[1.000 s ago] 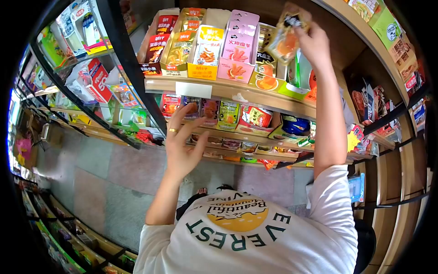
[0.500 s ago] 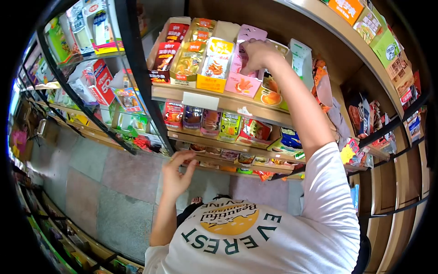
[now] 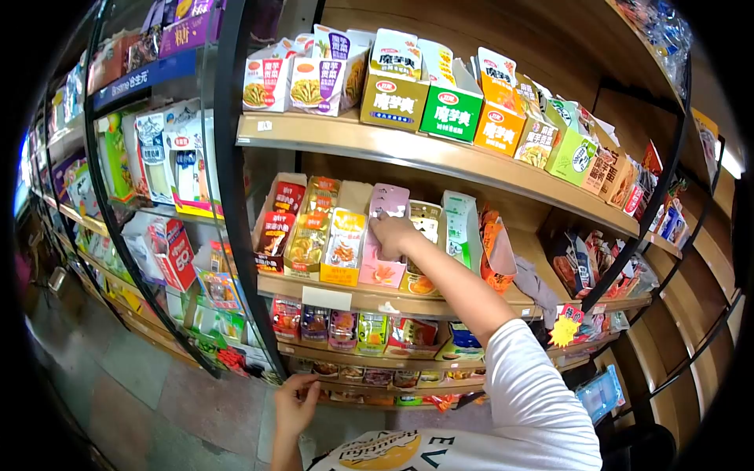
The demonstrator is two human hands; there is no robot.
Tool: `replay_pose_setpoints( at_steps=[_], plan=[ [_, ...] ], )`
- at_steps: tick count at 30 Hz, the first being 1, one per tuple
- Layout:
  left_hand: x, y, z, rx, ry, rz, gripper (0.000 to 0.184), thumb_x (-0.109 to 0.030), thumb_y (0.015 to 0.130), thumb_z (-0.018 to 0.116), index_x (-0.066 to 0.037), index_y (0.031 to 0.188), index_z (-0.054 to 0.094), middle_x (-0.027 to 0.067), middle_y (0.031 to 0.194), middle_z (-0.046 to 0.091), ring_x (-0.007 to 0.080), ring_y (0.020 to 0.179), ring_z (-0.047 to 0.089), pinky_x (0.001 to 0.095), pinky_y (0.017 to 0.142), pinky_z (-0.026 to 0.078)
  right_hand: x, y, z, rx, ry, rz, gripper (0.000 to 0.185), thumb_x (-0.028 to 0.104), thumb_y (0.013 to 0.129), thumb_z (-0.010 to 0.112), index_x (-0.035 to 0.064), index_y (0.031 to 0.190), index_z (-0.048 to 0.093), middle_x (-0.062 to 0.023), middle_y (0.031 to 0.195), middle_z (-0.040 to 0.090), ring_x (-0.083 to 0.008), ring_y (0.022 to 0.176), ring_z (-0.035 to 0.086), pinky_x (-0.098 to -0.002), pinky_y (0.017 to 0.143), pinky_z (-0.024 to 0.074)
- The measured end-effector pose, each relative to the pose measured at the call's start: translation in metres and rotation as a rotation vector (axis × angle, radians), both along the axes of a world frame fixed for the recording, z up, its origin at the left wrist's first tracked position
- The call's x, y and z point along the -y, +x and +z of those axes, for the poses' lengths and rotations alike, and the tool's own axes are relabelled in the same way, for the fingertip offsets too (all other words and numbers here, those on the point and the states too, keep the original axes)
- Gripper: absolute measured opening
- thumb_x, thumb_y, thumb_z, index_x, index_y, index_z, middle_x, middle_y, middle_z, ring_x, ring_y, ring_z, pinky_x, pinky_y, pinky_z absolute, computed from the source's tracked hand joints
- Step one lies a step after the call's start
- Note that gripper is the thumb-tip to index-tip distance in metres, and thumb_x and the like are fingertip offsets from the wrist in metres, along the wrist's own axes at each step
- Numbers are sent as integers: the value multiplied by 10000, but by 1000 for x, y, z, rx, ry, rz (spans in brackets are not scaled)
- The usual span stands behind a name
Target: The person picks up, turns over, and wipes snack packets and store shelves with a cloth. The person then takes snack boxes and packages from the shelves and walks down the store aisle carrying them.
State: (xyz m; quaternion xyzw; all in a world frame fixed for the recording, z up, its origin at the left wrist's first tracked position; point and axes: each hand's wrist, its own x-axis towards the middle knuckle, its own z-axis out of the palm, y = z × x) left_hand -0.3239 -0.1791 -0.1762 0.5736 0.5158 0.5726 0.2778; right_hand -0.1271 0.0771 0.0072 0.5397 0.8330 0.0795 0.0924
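Note:
My right hand (image 3: 395, 237) is at the opening of a pink snack box (image 3: 382, 271) on the middle shelf. Its fingers are bent in against the box, and their tips and anything between them are hidden. To the left of that box stands a white and orange snack box (image 3: 343, 245). On the other side, partly behind my forearm, is a box with an orange picture (image 3: 419, 281). My left hand (image 3: 294, 402) hangs low in front of the lower shelves, holding nothing, its fingers loosely bent and a little apart from the thumb.
The shelf above (image 3: 440, 157) carries several snack boxes, including a green box (image 3: 450, 111). Below are rows of small packets (image 3: 343, 328). A black shelf post (image 3: 236, 173) rises at the left. A blank white label (image 3: 327, 297) sits on the middle shelf's edge.
The view has tilted up, bringing the upper shelf into sight. My right hand stays at the pink box, now lower in the picture. My left hand appears lower, with fingers more bent.

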Motion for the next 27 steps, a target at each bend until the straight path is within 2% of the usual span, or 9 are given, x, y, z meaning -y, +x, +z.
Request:
replay_pose_setpoints(
  at_steps=[5, 8, 11, 14, 15, 17, 21, 25, 27],
  plan=[
    [-4, -5, -12, -39, 28, -32, 134, -74, 740, 592, 15, 839, 604, 102, 720, 582, 136, 583, 529, 235, 510, 398, 3, 20, 10, -177, 160, 122, 541, 161, 574, 695, 59, 1061, 483, -162, 892, 583, -330, 849, 555, -394, 737, 447],
    [1, -7, -2, -20, 6, -30, 123, -66, 762, 569, 14, 850, 601, 83, 743, 589, 109, 622, 544, 217, 532, 417, 27, 21, 37, -437, 451, 279, 318, 32, 645, 547, 50, 962, 548, -197, 858, 573, -347, 816, 561, -424, 655, 459],
    [-2, -5, 1, 109, -92, -83, 117, -72, 784, 562, 3, 865, 601, 46, 745, 595, 66, 652, 534, 195, 531, 412, 70, 31, 61, -791, 398, 313, 225, 58, 735, 543, 36, 957, 519, -169, 826, 586, -284, 773, 595, -340, 644, 459],
    [-15, 7, -3, 479, -137, -219, 182, -77, 829, 514, 34, 966, 561, 70, 865, 607, 86, 773, 555, 211, 660, 437, 115, 40, 47, -1172, -31, 452, 122, 43, 781, 533, 25, 898, 507, -18, 812, 568, -96, 786, 540, -256, 703, 431],
    [-17, 12, 4, 483, -162, -205, 182, -77, 829, 514, 34, 966, 561, 70, 865, 607, 86, 773, 555, 211, 660, 437, 126, 37, 31, -1274, -212, 506, 134, 6, 762, 543, 36, 889, 517, -36, 862, 574, -125, 849, 549, -263, 758, 427],
    [-19, 19, 23, 1125, -290, -612, 206, -75, 825, 493, 34, 993, 541, 98, 903, 603, 136, 779, 583, 244, 676, 461, 141, 20, -5, -1360, -587, 643, 142, -50, 748, 507, 25, 863, 473, -133, 918, 597, -228, 915, 568, -329, 803, 441],
    [-16, 30, 22, 1080, -245, -575, 194, -55, 808, 514, 47, 970, 549, 94, 864, 604, 140, 776, 584, 262, 675, 483, 128, 15, -92, -1410, -743, 562, 240, -75, 752, 481, 19, 973, 490, -98, 1031, 555, -163, 1006, 513, -300, 857, 404],
    [-15, 31, 21, 837, -319, -295, 174, -54, 802, 528, 26, 953, 561, 71, 814, 609, 109, 647, 583, 225, 551, 492, 133, -4, -120, -1803, -792, 147, 341, 8, 806, 471, -24, 1139, 409, -118, 1074, 530, -155, 996, 513, -313, 843, 416],
    [-16, 30, 12, 810, -318, -202, 174, -68, 804, 537, 26, 948, 563, 61, 790, 611, 94, 627, 573, 200, 550, 472, 136, -11, -112, -2028, -1081, -24, 307, 63, 832, 477, -27, 1122, 433, -125, 1034, 546, -158, 926, 548, -307, 767, 461]
  ],
)
